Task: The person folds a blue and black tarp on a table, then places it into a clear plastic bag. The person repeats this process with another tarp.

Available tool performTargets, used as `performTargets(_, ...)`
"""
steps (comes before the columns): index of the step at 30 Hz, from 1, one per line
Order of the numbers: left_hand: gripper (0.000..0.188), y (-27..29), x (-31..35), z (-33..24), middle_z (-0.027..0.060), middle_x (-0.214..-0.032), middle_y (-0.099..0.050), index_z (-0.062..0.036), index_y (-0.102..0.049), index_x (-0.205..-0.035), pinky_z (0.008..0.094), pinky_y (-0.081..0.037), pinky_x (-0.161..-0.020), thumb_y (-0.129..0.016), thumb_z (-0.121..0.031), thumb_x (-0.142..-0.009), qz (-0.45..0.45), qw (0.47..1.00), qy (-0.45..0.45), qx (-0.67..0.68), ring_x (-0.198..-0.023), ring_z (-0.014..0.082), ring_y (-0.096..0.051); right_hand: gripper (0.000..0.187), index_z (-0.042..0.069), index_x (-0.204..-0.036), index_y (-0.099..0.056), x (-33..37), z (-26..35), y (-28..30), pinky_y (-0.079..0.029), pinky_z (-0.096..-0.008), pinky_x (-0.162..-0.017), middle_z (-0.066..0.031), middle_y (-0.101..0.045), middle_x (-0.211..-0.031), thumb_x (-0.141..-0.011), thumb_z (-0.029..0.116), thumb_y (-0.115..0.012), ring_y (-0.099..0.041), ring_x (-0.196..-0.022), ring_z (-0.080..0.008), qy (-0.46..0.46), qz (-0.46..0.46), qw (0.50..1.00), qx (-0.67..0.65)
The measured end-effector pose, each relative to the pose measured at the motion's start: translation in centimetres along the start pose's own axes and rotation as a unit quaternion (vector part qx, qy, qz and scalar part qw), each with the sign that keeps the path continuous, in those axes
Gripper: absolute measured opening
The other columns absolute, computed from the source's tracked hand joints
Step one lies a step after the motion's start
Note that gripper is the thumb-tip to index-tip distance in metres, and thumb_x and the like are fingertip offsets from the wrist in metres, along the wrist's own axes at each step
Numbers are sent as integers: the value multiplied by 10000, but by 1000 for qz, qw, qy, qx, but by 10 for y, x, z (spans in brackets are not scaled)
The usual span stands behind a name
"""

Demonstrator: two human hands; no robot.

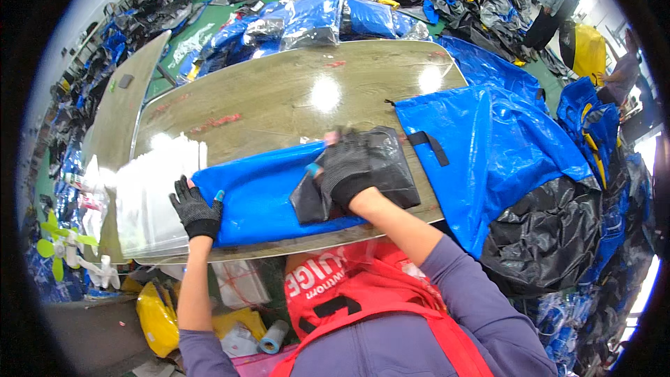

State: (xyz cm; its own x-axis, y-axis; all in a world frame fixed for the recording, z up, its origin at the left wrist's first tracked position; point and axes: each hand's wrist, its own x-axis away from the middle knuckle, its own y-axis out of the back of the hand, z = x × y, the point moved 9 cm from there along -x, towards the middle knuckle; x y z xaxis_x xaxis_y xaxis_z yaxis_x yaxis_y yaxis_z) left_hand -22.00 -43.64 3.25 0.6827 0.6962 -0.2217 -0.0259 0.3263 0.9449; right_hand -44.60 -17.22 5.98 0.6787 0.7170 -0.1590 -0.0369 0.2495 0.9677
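A blue and black plastic bag (pixel 258 192) lies folded in a long flat strip along the near edge of the wood-patterned table. My left hand (pixel 195 208), in a dark knit glove with cut fingertips, rests with spread fingers at the strip's left end. Over the black section (pixel 391 174) lies my right hand (pixel 345 167), gloved the same way and slightly blurred. Its palm is down and its fingers reach forward, pressing the folded layers. Part of the black section is hidden beneath it. Neither hand has its fingers wrapped round anything.
A larger blue bag (pixel 474 139) with a black bottom (pixel 548 234) drapes over the table's right side. Plastic-wrapped blue bags (pixel 307 17) are piled beyond the far edge. A green fan (pixel 59 241) stands at lower left, near yellow bags (pixel 157 318). Two people are at far right.
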Motion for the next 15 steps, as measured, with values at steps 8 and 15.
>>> performTargets(8, 878, -54, -2, 70, 281, -1267, -528, 58, -432, -1336, 467, -461, -923, -574, -642, -824, 204, 850, 173, 453, -1120, 396, -555, 597, 258, -1428, -417, -17, 76, -83, -41, -739, -1038, -250, -300, -1483, -883, 492, -486, -242, -1375, -465, 16, 93, 995, -1)
performTargets(15, 657, -4, 12, 58, 168, -1191, -565, -19, -446, -1333, 394, -511, -893, -668, -404, -849, 306, 571, 89, 756, -1046, 260, -588, 447, 112, -1311, -522, 5, 87, -31, -311, -574, -1039, -277, -472, -1334, -903, 285, -468, -467, -1217, -410, 186, -95, 964, -164)
